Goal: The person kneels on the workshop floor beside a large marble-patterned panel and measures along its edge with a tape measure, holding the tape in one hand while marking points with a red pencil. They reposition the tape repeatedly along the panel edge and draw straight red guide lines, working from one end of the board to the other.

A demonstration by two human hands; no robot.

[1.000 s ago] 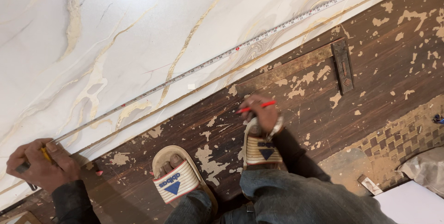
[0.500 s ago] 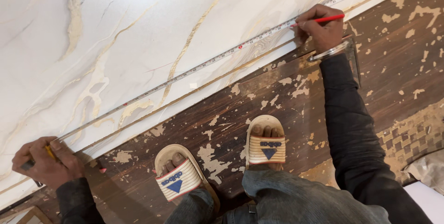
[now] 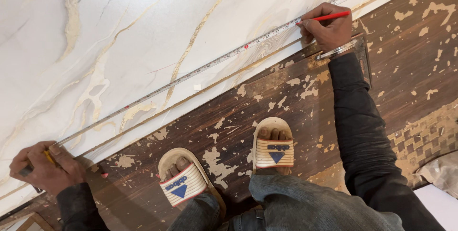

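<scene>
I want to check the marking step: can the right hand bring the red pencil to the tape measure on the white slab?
Probably yes: the right hand holds the red pencil right beside the tape measure, nothing between.

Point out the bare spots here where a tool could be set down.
The slab is bare above the tape. The dark floor is bare right of the right hand, and between the sandals. It is crowded along the tape, at the left hand, and around the pencil.

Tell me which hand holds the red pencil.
The right hand, at the far end of the tape laid across the marble slab, holds the red pencil. The left hand pins the tape's near end.
</scene>
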